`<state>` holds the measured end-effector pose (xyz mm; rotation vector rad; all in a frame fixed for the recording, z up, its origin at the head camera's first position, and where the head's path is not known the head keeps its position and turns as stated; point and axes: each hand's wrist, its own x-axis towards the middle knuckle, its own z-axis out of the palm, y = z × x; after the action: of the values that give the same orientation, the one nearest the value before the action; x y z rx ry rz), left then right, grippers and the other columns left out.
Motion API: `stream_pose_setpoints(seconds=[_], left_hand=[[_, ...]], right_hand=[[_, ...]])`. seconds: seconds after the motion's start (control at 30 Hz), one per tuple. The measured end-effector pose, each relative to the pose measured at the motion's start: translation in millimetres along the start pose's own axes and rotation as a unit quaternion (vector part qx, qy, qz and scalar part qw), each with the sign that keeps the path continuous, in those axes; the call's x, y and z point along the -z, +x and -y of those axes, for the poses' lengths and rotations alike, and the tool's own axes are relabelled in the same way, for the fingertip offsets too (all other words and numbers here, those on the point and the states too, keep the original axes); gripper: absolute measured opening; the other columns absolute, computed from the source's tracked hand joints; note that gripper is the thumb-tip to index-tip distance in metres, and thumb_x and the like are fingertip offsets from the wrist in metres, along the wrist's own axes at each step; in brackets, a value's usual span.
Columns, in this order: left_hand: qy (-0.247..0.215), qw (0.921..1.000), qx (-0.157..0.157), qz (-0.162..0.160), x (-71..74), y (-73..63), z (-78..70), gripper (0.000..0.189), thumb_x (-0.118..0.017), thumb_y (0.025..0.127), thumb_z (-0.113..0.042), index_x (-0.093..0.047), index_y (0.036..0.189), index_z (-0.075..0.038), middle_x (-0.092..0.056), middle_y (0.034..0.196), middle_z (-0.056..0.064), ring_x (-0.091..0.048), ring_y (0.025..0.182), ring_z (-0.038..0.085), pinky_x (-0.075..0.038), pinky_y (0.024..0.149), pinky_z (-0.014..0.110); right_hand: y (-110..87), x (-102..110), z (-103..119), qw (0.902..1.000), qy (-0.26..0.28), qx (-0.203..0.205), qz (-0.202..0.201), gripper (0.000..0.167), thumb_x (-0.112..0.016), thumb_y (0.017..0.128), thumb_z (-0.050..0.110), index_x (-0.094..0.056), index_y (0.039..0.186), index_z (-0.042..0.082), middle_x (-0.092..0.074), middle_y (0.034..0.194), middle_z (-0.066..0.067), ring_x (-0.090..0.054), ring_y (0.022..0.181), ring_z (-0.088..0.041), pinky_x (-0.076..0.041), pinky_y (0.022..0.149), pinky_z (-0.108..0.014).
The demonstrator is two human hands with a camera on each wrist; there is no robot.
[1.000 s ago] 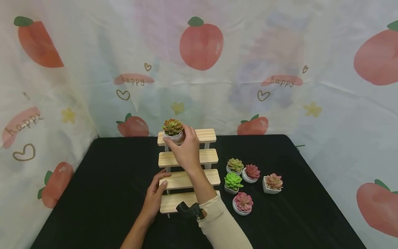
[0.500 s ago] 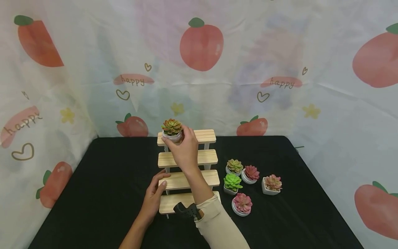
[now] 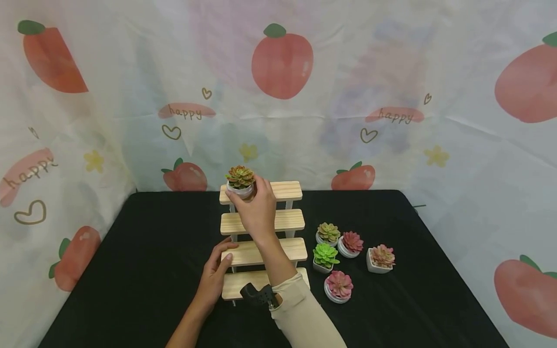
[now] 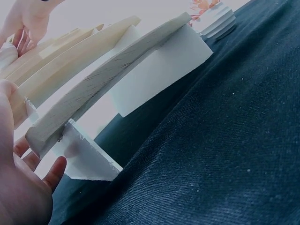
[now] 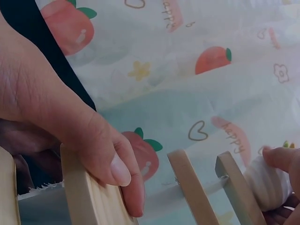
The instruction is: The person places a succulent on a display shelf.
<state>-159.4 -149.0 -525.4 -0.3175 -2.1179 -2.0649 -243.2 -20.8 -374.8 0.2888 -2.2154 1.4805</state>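
A green succulent with reddish tips in a white round pot (image 3: 240,179) is at the left end of the top step of a wooden tiered display stand (image 3: 290,220). My right hand (image 3: 258,208) holds this pot from the right, thumb in front. The same pot (image 5: 269,183) shows in the right wrist view; whether its base touches the wood is hidden. Lower down, my left hand (image 3: 215,270) grips the left end of a lower step, its thumb (image 5: 101,145) over the plank. In the left wrist view the stand's white supports (image 4: 161,70) rest on black cloth.
Right of the stand are several potted succulents: yellow-green (image 3: 328,233), bright green (image 3: 325,256), dark pink (image 3: 351,242), pink (image 3: 339,285) and a pale pink one (image 3: 381,257) farther right. Black cloth (image 3: 174,232) covers the table. A fruit-patterned curtain (image 3: 283,135) hangs behind.
The right hand and its potted succulent have shifted very slightly left along the top step. The left hand keeps its grip on the stand.
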Motion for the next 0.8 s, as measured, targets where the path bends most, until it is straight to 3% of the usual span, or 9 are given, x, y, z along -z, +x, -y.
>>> stream_pose_setpoints(seconds=[0.4,0.8], left_hand=[[-0.001,0.9999,-0.01,0.001,1.4,0.0,0.0,0.028,-0.047,0.112,-0.019,-0.059,0.136,-0.011,-0.038,0.158,0.014,-0.022,0.151,0.033,-0.011,0.117,0.065],[-0.006,1.0,-0.007,0.002,1.5,-0.5,0.0,0.028,-0.047,0.112,-0.019,-0.059,0.136,-0.011,-0.036,0.159,0.016,-0.022,0.151,0.032,-0.013,0.117,0.062]], right_hand=[[0.1,-4.6,1.8,1.0,-0.006,0.0,-0.004,0.072,-0.087,0.087,0.029,-0.055,0.143,-0.002,-0.06,0.127,-0.015,-0.06,0.118,-0.032,-0.051,0.097,-0.047],[-0.8,-3.9,-3.1,0.9999,-0.012,0.007,0.006,0.073,-0.086,0.088,0.03,-0.053,0.145,-0.002,-0.059,0.129,-0.016,-0.06,0.119,-0.033,-0.051,0.098,-0.048]])
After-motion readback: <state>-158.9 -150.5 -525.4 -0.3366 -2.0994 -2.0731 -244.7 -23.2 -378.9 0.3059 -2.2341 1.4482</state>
